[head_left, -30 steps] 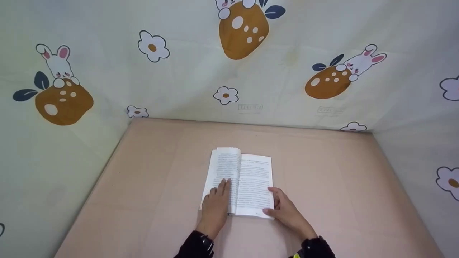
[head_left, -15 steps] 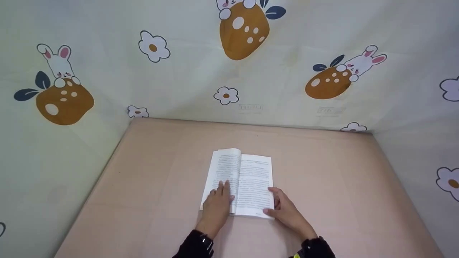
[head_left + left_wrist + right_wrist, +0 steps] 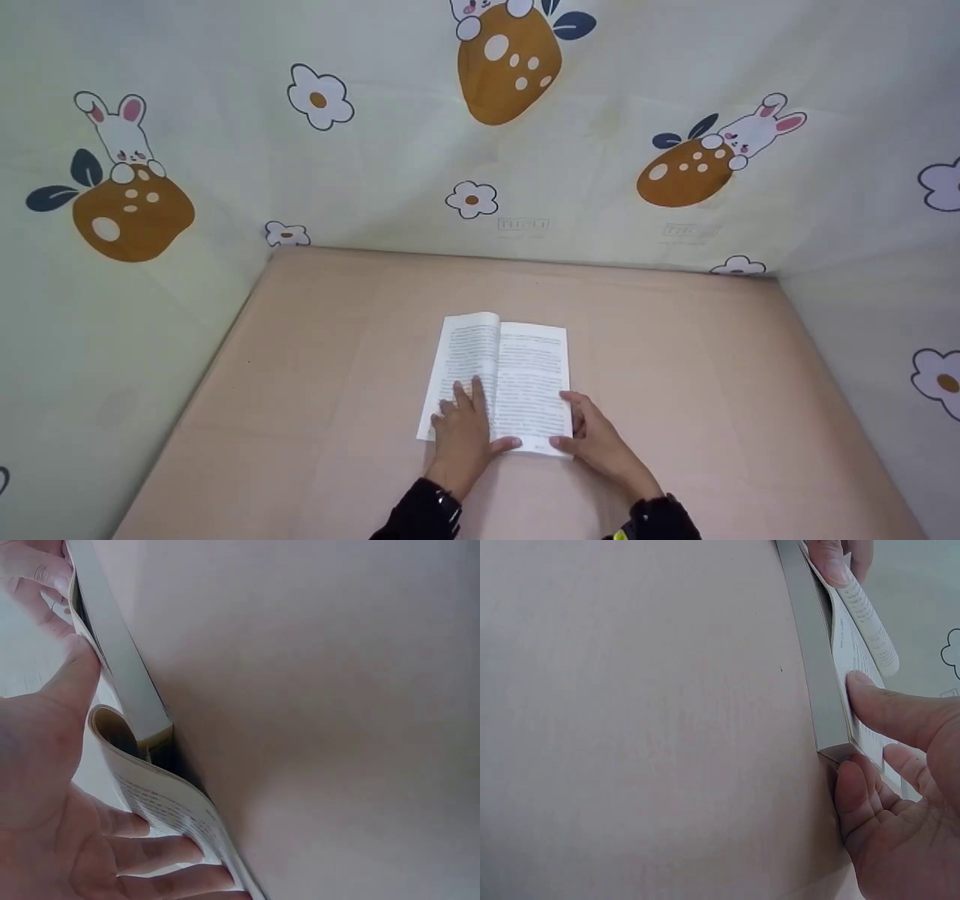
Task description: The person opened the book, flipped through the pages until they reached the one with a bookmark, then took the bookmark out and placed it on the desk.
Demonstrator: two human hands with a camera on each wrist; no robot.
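An open paperback book [image 3: 531, 367] lies on the table, printed text on both pages. The left page curves up at the spine. My left hand [image 3: 463, 435] lies spread over the left page with fingers extended, its thumb reaching across to the foot of the right page. In the left wrist view, the fingers of the left hand [image 3: 67, 795] press the bowed left-hand pages. My right hand [image 3: 600, 442] grips the lower right edge. The right wrist view has its thumb [image 3: 877, 701] on top of the page and other fingers at the block's corner and underside.
A pinkish-beige cover [image 3: 337, 360] spreads over the table around the book. Pale cloth walls [image 3: 390, 150] printed with rabbits, flowers and brown fruit rise at the back and both sides. Dark sleeves [image 3: 420, 510] cover both wrists.
My left hand has shifted slightly right, its fingers spread wider and its thumb moved out onto the right page. The raised left pages now lie further over leftward. My right hand has stayed put.
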